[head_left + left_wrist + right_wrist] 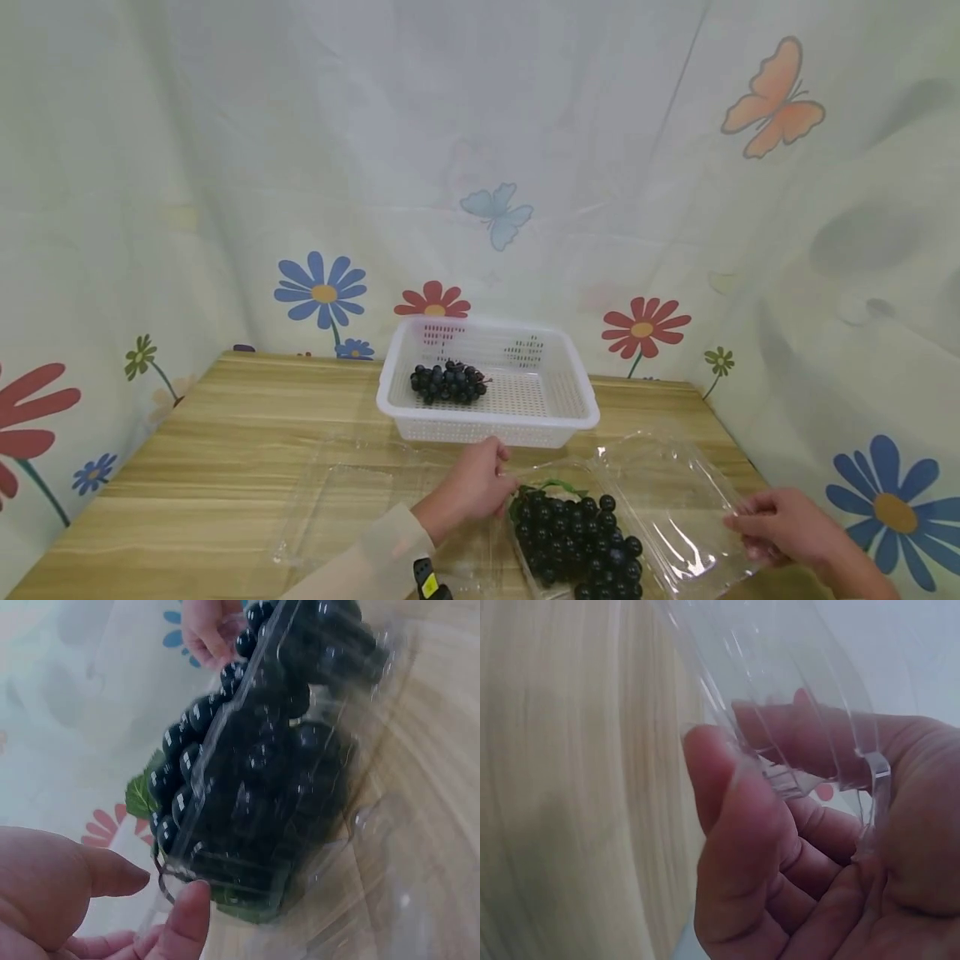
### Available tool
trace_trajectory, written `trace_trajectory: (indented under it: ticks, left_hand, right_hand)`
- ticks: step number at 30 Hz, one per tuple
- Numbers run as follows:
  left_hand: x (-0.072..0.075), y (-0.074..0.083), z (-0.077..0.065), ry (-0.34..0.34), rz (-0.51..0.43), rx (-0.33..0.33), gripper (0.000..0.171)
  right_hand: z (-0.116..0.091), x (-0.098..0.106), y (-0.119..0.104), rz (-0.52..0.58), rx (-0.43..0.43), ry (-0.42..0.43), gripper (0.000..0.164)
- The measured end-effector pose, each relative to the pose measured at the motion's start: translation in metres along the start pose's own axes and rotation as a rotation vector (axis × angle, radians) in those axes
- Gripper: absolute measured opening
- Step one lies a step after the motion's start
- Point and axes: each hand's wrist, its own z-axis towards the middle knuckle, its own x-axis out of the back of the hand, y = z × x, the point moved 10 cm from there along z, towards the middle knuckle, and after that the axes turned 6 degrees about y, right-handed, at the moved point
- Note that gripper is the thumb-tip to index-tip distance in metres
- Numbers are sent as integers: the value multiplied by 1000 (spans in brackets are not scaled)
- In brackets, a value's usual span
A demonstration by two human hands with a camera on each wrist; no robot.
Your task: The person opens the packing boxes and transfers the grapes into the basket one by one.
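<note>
My right hand [787, 525] pinches the outer edge of a clear plastic lid [660, 492], which is raised on the right of its container. In the right wrist view, the thumb and fingers curl about the lid's rim [780, 727]. A bunch of black grapes [577, 542] with green leaves lies in the container's base. Beside the base's left far corner is my left hand [476, 483]. The left wrist view shows its thumb and fingers apart at the container's clear edge [169, 881], close to the stem and leaves.
Behind the hands stands a white perforated basket [487, 425] holding a smaller bunch of dark grapes [448, 383]. Another clear plastic container [337, 508] lies on the wooden table [187, 467], partly behind the left forearm. A flower-print curtain [390, 167] hangs around the table.
</note>
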Motion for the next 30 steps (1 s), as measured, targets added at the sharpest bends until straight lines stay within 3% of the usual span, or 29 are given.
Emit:
trace_trajectory:
  ticks: [6, 10, 14, 17, 19, 22, 25, 30]
  left_hand:
    - [-3, 0, -21, -48, -20, 58, 55]
    - [-6, 0, -35, -84, -96, 93, 54]
    - [-15, -3, -46, -177, -191, 140, 32]
    - [-26, -6, -55, -265, -252, 188, 26]
    - [-32, -7, -60, -286, -279, 209, 27]
    - [-38, -8, -63, -272, -311, 224, 28]
    - [-41, -8, -61, -227, -340, 218, 30]
    - [-39, -5, -54, -170, -352, 188, 37]
  right_hand:
    - [-1, -5, 14, 43, -13, -19, 30]
    - [-4, -7, 19, 40, -10, -4, 31]
    - [-7, -11, 25, 39, -32, -6, 31]
    - [-9, -15, 32, 73, -69, -21, 29]
    - [-9, -19, 37, 112, -91, -32, 28]
    - [-9, -23, 48, 164, -160, -18, 27]
    - [-8, -23, 61, 182, -253, 47, 27]
    - [-9, -22, 75, 97, -347, 158, 27]
